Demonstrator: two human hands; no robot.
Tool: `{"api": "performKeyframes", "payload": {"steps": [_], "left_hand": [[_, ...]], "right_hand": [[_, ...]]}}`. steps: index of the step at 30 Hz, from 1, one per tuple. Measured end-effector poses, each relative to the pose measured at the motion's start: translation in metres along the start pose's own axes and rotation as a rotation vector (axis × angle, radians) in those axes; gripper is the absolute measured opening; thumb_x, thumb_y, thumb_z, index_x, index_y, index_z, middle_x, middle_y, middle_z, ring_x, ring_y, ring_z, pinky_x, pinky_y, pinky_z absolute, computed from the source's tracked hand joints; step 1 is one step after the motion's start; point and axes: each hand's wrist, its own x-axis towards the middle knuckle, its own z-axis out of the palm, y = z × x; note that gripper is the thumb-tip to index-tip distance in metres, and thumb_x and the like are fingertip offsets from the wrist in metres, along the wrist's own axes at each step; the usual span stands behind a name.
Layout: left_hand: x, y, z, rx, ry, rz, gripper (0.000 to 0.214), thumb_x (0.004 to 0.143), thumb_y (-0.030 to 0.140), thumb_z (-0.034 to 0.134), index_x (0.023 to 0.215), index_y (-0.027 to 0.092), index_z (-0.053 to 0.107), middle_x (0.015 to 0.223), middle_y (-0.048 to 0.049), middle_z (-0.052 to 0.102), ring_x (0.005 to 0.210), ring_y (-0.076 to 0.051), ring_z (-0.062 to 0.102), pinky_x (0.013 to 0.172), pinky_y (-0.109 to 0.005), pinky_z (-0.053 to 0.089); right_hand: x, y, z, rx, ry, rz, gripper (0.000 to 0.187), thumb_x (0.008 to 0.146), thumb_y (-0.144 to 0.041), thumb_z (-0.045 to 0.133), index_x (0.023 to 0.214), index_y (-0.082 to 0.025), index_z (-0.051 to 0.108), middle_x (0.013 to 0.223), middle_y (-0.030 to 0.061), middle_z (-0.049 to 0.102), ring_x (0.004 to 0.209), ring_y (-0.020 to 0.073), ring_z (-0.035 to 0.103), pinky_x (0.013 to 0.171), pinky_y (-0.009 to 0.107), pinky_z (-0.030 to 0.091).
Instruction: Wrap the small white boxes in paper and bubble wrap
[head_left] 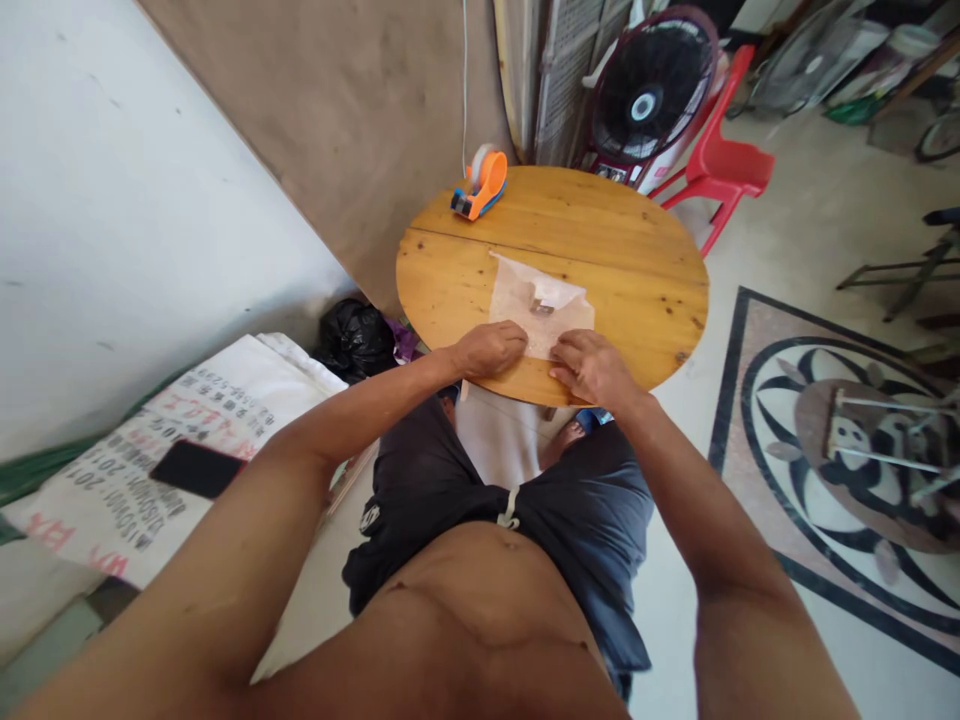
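Observation:
A thin, translucent whitish sheet (511, 298) lies on the round wooden table in front of me, its far edge partly folded over. On it, near the middle, rests a small brownish-grey piece (541, 307), too small to name. My left hand (491, 348) is closed, its fingertips on the sheet's near left corner. At the near right corner, my right hand (595, 367) has its fingers curled onto the edge, thumb underneath. Both hands rest at the near side of the table. An orange and blue tape dispenser (486, 184) with a roll of clear tape stands at the far left.
The wooden table (645, 240) has a dark seam across it. Behind it are a floor fan (652, 90) and a red plastic chair (727, 160). To my left lie a dark phone (196, 469) on a printed white sack (97, 490) and a black plastic bag (355, 338).

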Motion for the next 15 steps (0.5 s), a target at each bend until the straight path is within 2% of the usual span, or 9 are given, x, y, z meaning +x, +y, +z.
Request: {"api": "performKeyframes", "payload": {"steps": [3, 8, 11, 15], "left_hand": [[0.007, -0.002, -0.006, -0.074, 0.084, -0.083, 0.033, 0.100, 0.029, 0.044, 0.109, 0.014, 0.072, 0.122, -0.0157, 0.072, 0.117, -0.023, 0.065, 0.105, -0.038, 0.055], [0.028, -0.015, -0.017, -0.090, 0.157, -0.165, 0.041, 0.097, 0.030, 0.043, 0.129, 0.018, 0.065, 0.140, -0.0161, 0.063, 0.137, -0.025, 0.054, 0.116, -0.046, 0.045], [0.046, -0.027, -0.020, -0.093, 0.134, -0.130, 0.043, 0.096, 0.028, 0.041, 0.133, 0.018, 0.062, 0.143, -0.0156, 0.061, 0.138, -0.025, 0.052, 0.116, -0.046, 0.043], [0.064, -0.037, -0.025, -0.138, 0.025, -0.114, 0.039, 0.099, 0.036, 0.039, 0.121, 0.019, 0.067, 0.127, -0.0146, 0.068, 0.125, -0.027, 0.059, 0.111, -0.044, 0.046]], "right_hand": [[0.005, -0.005, 0.004, -0.096, -0.031, 0.003, 0.030, 0.100, -0.030, 0.049, 0.106, -0.015, 0.075, 0.116, 0.0172, 0.071, 0.107, 0.0302, 0.061, 0.096, 0.043, 0.047], [0.014, -0.005, 0.008, -0.144, -0.036, -0.009, 0.028, 0.098, -0.021, 0.047, 0.095, -0.016, 0.074, 0.104, 0.0165, 0.071, 0.098, 0.0289, 0.059, 0.087, 0.040, 0.044], [0.018, -0.003, 0.008, -0.095, 0.019, 0.021, 0.029, 0.098, -0.018, 0.043, 0.097, -0.016, 0.072, 0.104, 0.0163, 0.071, 0.095, 0.0280, 0.060, 0.086, 0.039, 0.046], [0.032, 0.007, 0.001, 0.017, 0.138, 0.164, 0.032, 0.099, -0.021, 0.038, 0.103, -0.017, 0.069, 0.101, 0.0149, 0.071, 0.090, 0.0263, 0.063, 0.082, 0.037, 0.049]]}}
